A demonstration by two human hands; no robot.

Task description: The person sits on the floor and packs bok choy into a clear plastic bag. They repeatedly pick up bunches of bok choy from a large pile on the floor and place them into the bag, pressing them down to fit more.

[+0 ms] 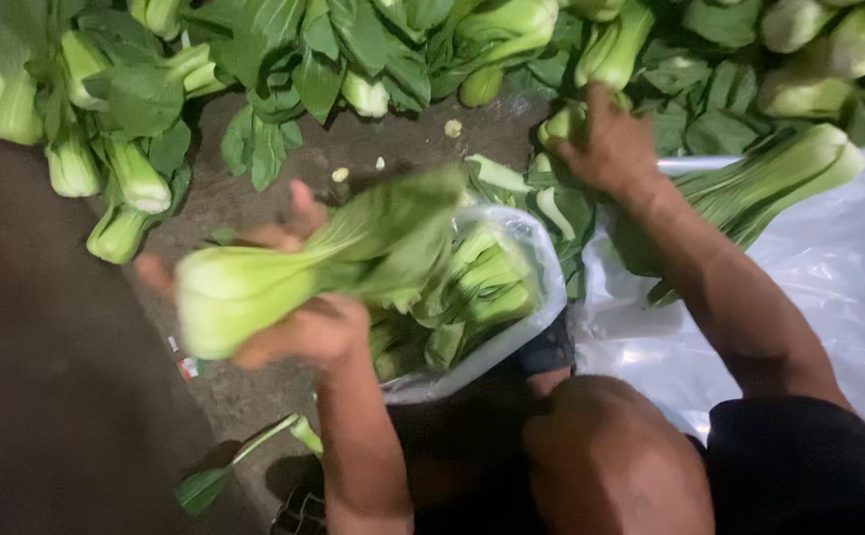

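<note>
Your left hand (294,297) is closed around a bok choy (284,272), its pale stem end at nine o'clock of your palm and its leaves running toward three o'clock over the clear plastic bag (541,267) of greens. Your right hand (606,144), at one o'clock of the bag, grips a stalk (563,124) from the pile (353,59).

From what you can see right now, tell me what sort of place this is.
Probably a produce packing spot, set on bare ground. A heap of bok choy covers the dirt floor, the left hand holds a bunch, and a clear plastic bag sits partly filled.
</note>
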